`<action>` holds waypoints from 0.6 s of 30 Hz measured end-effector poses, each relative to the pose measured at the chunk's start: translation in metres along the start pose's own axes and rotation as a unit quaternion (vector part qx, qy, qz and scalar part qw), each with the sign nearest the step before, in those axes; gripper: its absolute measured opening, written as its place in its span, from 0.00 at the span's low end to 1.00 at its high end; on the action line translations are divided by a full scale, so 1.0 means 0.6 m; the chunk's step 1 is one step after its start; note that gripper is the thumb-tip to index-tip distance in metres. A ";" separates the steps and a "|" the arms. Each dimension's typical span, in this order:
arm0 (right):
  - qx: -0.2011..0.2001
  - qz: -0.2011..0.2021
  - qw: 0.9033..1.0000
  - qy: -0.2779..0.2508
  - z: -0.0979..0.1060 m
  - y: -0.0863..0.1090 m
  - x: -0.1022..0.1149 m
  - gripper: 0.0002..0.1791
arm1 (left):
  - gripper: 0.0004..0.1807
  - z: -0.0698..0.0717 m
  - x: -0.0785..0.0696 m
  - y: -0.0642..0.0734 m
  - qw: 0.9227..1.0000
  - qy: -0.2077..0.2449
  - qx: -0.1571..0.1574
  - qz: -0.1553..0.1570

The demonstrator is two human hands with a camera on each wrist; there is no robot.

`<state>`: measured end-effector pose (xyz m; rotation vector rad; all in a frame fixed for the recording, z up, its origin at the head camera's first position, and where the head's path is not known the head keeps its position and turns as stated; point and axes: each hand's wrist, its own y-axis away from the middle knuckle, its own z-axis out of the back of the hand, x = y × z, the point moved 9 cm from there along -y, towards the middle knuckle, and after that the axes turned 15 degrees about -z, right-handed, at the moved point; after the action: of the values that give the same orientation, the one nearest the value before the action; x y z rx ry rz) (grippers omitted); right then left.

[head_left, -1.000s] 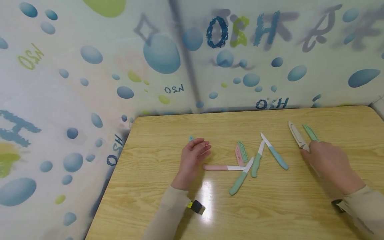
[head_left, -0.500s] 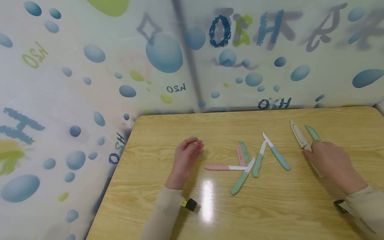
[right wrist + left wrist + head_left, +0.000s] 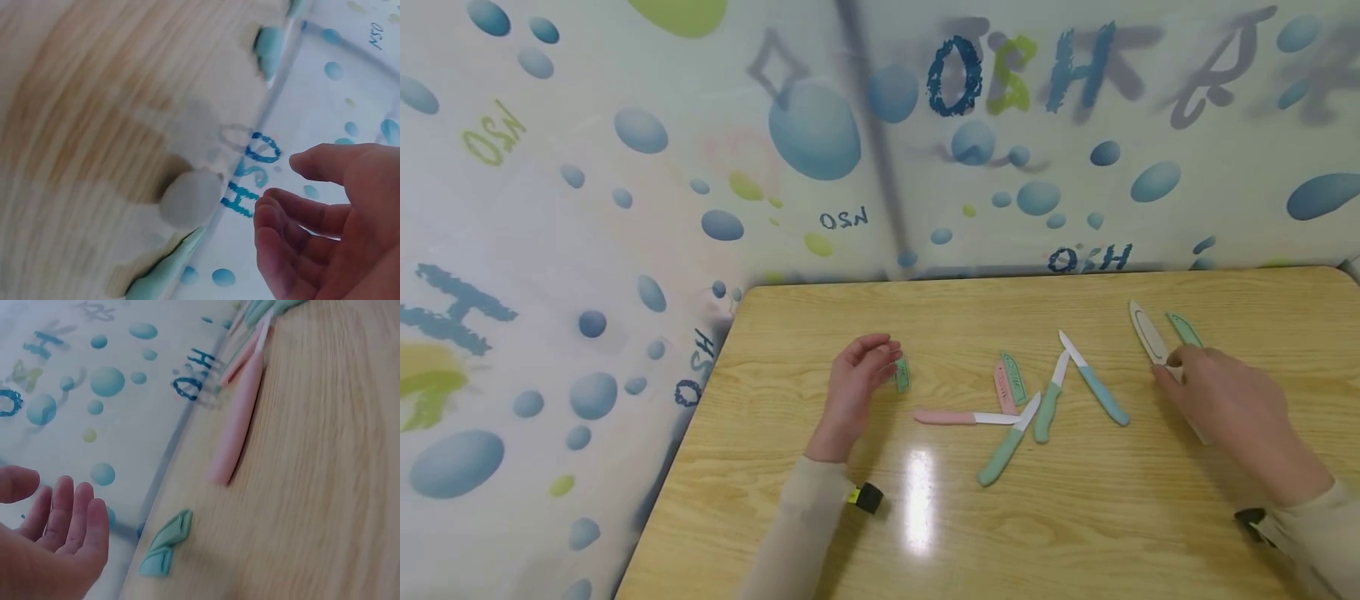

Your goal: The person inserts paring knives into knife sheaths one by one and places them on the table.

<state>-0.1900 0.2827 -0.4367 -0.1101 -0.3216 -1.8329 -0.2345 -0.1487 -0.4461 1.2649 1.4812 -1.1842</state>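
My right hand hovers over the handle of a beige knife lying at the table's right, its blade in a sheath. In the right wrist view, thumb and fingers are loosely bent with a gap between them, apart from the blurred pale handle end. Beyond that hand lies a green-handled piece, partly covered in the head view. On the left, my left hand is held up with relaxed fingers and nothing in them. Beside it lie a small green sheath and a light blue sheath.
Mid-table lie a pink knife, two green knives and a blue knife, white blades bare. A pink sheath and a green sheath lie side by side behind them. A patterned wall borders the wooden table.
My right hand has let go of the beige knife and lifted slightly off it. My left hand has drifted left, uncovering more of the green sheath.
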 end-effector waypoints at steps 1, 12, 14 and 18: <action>-0.002 0.009 1.000 -0.008 0.002 0.003 0.004 0.24 | 0.14 0.002 -0.003 -0.003 1.000 -0.015 0.001 -0.005; -0.022 0.061 0.997 -0.049 0.013 0.032 0.032 0.21 | 0.19 -0.002 -0.026 -0.048 0.982 -0.167 0.089 -0.017; -0.020 0.066 0.996 -0.051 0.011 0.035 0.037 0.21 | 0.20 -0.003 -0.025 -0.056 0.972 -0.206 0.108 -0.014; -0.020 0.073 0.996 -0.056 0.008 0.041 0.043 0.20 | 0.23 -0.001 -0.017 -0.067 0.947 -0.287 0.144 -0.001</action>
<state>-0.1743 0.2540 -0.4220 -0.2582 -0.3477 -1.6927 -0.2728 -0.1520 -0.4309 0.9743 0.9015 -1.6440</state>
